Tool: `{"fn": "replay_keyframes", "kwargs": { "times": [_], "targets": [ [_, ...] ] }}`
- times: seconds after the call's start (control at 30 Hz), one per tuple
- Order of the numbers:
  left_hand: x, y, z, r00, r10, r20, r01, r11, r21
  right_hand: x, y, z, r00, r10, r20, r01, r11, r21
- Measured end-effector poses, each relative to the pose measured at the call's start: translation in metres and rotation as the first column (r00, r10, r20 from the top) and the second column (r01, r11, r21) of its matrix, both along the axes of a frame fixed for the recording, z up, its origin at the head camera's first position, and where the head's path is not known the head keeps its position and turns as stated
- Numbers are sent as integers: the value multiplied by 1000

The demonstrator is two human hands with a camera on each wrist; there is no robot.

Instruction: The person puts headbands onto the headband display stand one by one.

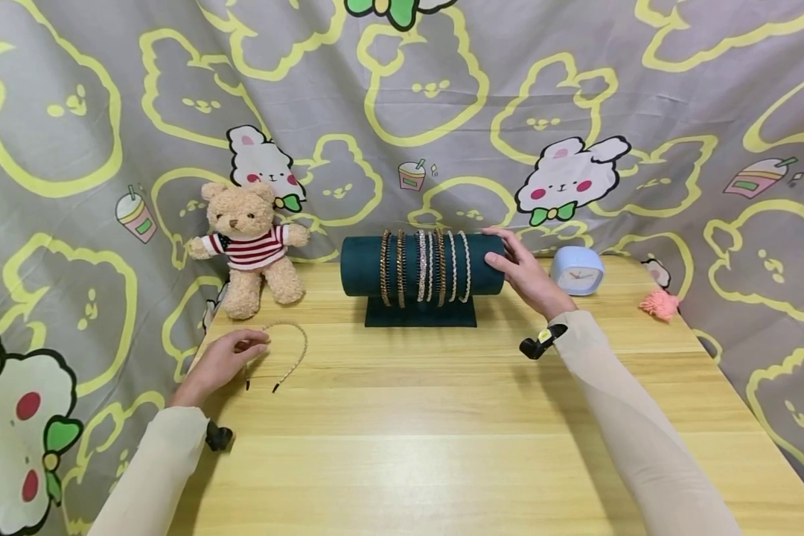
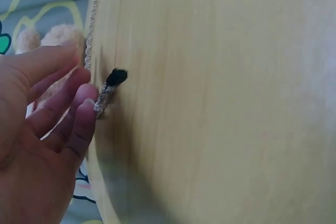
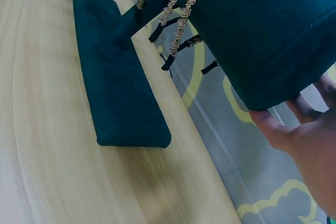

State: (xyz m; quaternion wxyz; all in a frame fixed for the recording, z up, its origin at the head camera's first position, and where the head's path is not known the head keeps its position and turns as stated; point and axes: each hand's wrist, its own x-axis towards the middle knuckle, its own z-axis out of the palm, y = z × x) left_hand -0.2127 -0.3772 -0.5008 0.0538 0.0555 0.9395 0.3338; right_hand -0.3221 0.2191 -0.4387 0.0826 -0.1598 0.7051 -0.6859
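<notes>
A thin braided headband (image 1: 304,353) with dark tips lies on the table at the left. My left hand (image 1: 231,356) is over its left side, fingers loosely bent, thumb apart from them. In the left wrist view one dark headband tip (image 2: 116,76) shows beside the fingertips, which may touch the band but do not close round it. A dark green headband display stand (image 1: 356,266) bears several gold, silver and pearly braided headbands (image 1: 422,268) on its roll. My right hand (image 1: 525,275) grips the roll's right end, thumb in front and fingers partly hidden behind.
A teddy bear (image 1: 248,242) in a striped sweater sits at the back left. Right of the stand are a pale blue clock (image 1: 578,271) and a pink tufted thing (image 1: 659,305). A patterned curtain (image 1: 335,89) hangs behind the wooden table (image 1: 402,447).
</notes>
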Motion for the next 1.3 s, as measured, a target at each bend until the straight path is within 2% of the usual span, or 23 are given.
{"fn": "replay_keyframes", "kwargs": {
  "times": [0.1, 0.27, 0.47, 0.63, 0.9, 1.1, 1.3],
  "targets": [
    [2, 2, 1, 1000, 8, 14, -8, 1000, 9, 0, 0, 1, 1000, 0, -7, 0, 1000, -3],
    [-3, -2, -1, 999, 40, -9, -40, 999, -9, 0, -2, 0, 1000, 4, -8, -4, 1000, -28],
    [-6, -6, -6, 999, 16, -34, -17, 999, -35, 0, -2, -2, 1000, 0, 2, 0, 1000, -4],
    [-8, -5, -7, 999, 21, -39, -23, 998, -57, -1, -1, -2, 1000, -4, 3, 4, 1000, 8],
    [-13, 1, -9, 995, 74, -70, -79, 995, -67, -2, -1, -1, 1000, 2, 3, -2, 1000, -21],
    [-15, 4, -9, 991, 113, -66, -119, 988, -97, -2, -1, -1, 1000, -8, 5, 8, 1000, -5],
    [-13, 3, -5, 995, 91, -46, -96, 989, -112, -2, -1, -1, 1000, -6, 5, 6, 1000, -8]
  ]
}}
